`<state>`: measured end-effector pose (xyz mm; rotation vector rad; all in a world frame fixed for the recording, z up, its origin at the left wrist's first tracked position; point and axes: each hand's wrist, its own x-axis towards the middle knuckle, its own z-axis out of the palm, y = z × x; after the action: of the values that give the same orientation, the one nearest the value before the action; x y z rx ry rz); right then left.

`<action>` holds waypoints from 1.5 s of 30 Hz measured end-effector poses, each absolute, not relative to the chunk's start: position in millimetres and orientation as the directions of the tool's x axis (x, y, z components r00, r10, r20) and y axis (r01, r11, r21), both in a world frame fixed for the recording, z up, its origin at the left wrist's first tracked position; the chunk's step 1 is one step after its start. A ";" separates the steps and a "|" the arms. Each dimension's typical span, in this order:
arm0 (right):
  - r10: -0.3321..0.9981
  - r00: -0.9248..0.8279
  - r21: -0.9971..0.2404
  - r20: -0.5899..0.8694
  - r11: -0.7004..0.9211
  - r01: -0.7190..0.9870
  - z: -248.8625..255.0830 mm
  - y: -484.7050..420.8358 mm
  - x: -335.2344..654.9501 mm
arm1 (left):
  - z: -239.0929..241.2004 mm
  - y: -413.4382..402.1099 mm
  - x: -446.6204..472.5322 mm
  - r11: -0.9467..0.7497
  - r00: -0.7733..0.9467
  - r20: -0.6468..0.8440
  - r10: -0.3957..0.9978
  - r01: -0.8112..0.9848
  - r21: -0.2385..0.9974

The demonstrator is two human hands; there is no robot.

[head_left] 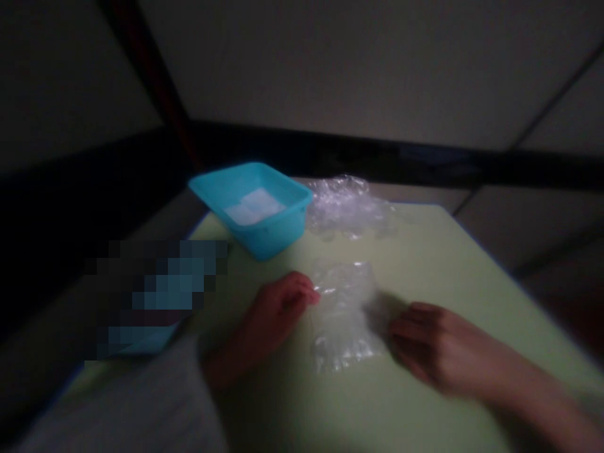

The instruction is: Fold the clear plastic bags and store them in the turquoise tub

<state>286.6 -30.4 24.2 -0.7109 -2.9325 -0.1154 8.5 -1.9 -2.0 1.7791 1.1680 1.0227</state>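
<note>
A clear plastic bag (346, 314), crinkled and shiny, lies flat on the pale green table (278, 409). At its left edge, the fingertips of my left hand (285, 302) are pinched together on the plastic. My right hand (427, 346) is low over the table just right of the bag, somewhat blurred. Its fingers are curled together, and anything inside them is hidden. A dark shadow falls between that hand and the bag.
A turquoise plastic basket (283, 236) holding white, paper-like pieces (257, 204) stands at the back left. Beside it is a heap of clear plastic bags (346, 204). A pixelated bluish object (174, 289) lies along the left edge. A pale wall (353, 75) rises behind.
</note>
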 end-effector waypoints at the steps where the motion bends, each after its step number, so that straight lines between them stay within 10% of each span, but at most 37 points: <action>1: 0.452 -0.880 0.036 0.143 0.886 0.461 25.3 -30.0 287.3 | -2.2 -1.6 8.4 -0.296 0.265 0.212 0.941 0.337 0.894; 11: 0.516 -0.841 -0.235 0.163 0.848 0.475 42.0 -25.7 292.9 | -0.4 -0.2 8.6 -0.345 0.292 0.245 0.924 0.369 0.863; 24: 0.344 -0.888 0.110 0.304 0.914 0.392 15.5 -2.7 295.0 | -4.7 0.6 7.6 -0.351 0.302 0.249 0.920 0.358 0.865; 45: 0.396 -0.892 -0.193 0.219 0.913 0.358 16.7 8.1 298.2 | -0.5 -1.3 3.5 -0.271 0.199 0.206 0.958 0.398 0.877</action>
<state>298.2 8.1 16.7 -0.5654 -2.8208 0.2154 3.5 -1.3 -0.5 1.7868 1.2716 1.0329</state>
